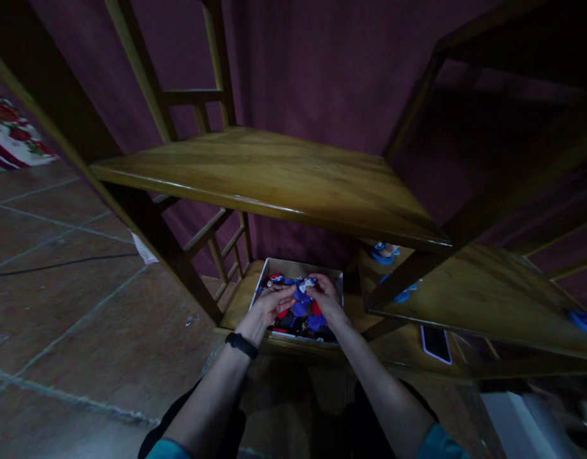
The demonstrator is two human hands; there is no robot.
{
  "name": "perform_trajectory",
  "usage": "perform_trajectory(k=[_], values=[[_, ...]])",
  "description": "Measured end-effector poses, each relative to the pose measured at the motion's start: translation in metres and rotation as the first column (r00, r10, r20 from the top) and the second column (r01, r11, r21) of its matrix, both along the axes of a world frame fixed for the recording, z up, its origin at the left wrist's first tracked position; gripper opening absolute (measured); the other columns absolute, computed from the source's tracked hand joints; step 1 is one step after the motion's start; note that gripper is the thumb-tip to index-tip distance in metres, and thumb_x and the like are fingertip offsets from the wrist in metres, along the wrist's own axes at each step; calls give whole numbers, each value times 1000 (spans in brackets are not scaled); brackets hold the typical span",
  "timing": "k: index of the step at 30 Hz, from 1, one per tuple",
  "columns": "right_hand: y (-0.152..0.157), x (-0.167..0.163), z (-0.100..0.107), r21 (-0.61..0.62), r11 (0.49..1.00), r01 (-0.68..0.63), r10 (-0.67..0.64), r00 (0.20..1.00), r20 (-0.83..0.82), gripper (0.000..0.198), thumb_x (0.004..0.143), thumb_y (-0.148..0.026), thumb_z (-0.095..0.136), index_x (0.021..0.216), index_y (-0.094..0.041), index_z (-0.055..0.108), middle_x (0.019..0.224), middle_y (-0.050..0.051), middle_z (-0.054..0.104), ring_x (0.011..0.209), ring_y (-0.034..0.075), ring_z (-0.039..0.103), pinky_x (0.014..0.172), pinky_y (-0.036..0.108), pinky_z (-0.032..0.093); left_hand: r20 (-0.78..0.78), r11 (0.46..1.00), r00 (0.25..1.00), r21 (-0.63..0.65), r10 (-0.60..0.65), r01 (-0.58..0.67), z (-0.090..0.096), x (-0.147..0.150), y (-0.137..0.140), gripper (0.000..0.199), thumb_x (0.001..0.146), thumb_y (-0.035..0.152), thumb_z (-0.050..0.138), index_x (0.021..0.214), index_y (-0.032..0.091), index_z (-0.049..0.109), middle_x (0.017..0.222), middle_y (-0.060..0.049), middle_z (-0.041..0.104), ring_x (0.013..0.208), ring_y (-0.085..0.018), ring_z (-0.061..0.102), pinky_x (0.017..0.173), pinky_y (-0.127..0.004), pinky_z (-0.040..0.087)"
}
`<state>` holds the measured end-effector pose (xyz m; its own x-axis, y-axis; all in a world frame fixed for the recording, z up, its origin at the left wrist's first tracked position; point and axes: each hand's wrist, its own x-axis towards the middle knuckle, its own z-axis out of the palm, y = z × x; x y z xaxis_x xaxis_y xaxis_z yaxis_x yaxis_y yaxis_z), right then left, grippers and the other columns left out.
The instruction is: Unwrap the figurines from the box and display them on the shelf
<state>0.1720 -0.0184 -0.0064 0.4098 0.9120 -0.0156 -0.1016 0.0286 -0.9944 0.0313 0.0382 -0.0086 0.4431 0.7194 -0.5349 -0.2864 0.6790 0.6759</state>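
Both of my hands are over an open cardboard box point(342, 280) on the lowest shelf. Between them is a small blue-and-white figurine point(306, 286) with what looks like a blue base. My right hand point(326, 298) grips it from the right, fingers bent around its upper part. From the left, the thumb and fingertips of my left hand point(273, 303) close on its lower side; the exact contact is hard to see. Several small blue, red and black pieces point(300, 310) fill the box beneath, their details lost in the dim light.
A wooden shelf board point(274, 169) overhangs the box, with a thick post point(178, 280) on the left. Blue-based figurines point(385, 252) stand on the side shelf point(470, 287). A phone point(436, 344) lies low at the right. A cable point(64, 264) crosses the tiled floor.
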Motion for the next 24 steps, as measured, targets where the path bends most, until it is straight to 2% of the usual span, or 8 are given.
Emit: perform_trajectory(k=[5, 13, 18, 24], values=[[1, 2, -6, 30, 998, -60, 55, 989, 135, 31, 65, -25, 60, 96, -23, 57, 88, 1, 63, 80, 16, 58, 74, 29, 46, 10, 999, 999, -29, 40, -40, 1, 1, -2, 16, 57, 11, 77, 64, 10, 62, 59, -2, 65, 52, -9, 60, 57, -19, 52], [-2, 3, -5, 34, 990, -135, 125, 969, 214, 29, 69, -23, 57, 99, -24, 56, 90, 0, 63, 83, 16, 58, 76, 28, 46, 38, 997, 999, -76, 32, -29, -10, 2, 1, 15, 59, 11, 75, 67, 10, 63, 60, -3, 66, 51, -9, 60, 55, -19, 52], [1, 4, -8, 17, 995, -97, 93, 981, 173, 30, 67, -24, 59, 97, -23, 56, 89, 1, 63, 83, 17, 58, 76, 30, 46, 60, 996, 996, -64, 72, -68, -11, 4, -3, 15, 59, 12, 75, 69, 10, 64, 63, -4, 66, 54, -10, 61, 57, -20, 52], [4, 7, -13, -14, 1000, -23, 23, 999, 37, 32, 62, -26, 64, 94, -22, 57, 88, 1, 63, 81, 17, 58, 75, 30, 46, 76, 993, 990, 6, 116, -117, -14, 8, -6, 15, 59, 12, 75, 67, 9, 63, 62, -5, 65, 55, -11, 62, 56, -22, 53]])
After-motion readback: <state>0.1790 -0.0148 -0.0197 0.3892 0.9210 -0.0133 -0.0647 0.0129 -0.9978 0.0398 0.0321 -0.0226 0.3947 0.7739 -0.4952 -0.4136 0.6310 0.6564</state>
